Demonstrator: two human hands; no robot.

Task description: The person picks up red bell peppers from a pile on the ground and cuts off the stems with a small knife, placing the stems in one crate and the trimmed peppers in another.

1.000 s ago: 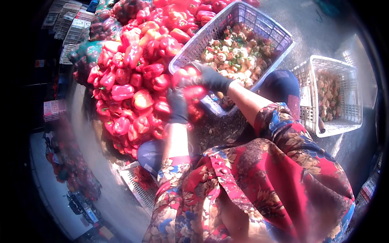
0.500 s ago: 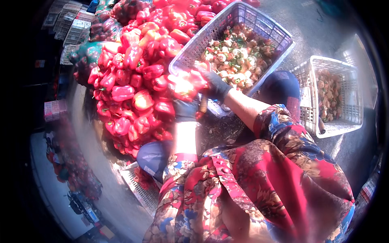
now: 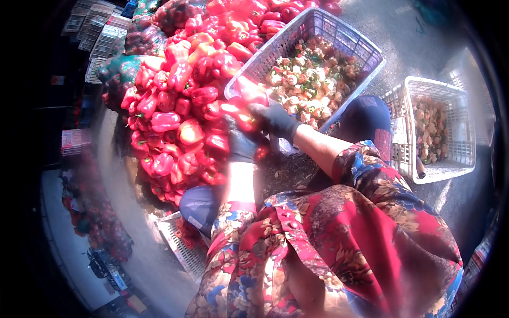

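Note:
Both my hands wear dark gloves and meet at the right edge of a big heap of red bell peppers (image 3: 177, 124). A glossy red bell pepper (image 3: 245, 121) is between them, partly washed out by sunlight. My left hand (image 3: 242, 144) is closed at its lower left side, fingers partly lost among the peppers. My right hand (image 3: 277, 121) closes on it from the right. Just beyond the right hand stands a grey-purple plastic crate (image 3: 354, 100) holding many pale pepper cores with green stems (image 3: 313, 79).
A white crate (image 3: 448, 174) with more cores stands at my right, a brown-handled tool (image 3: 420, 167) at its near corner. Another white crate (image 3: 183, 246) holding red pieces is by my left knee (image 3: 199, 208). Mesh sacks (image 3: 119, 71) and stacked crates (image 3: 108, 40) stand far left.
My hands have shifted slightly, and the pepper between them sits a little lower. A brown handle seen by my left hand before no longer shows. The whole view has moved slightly.

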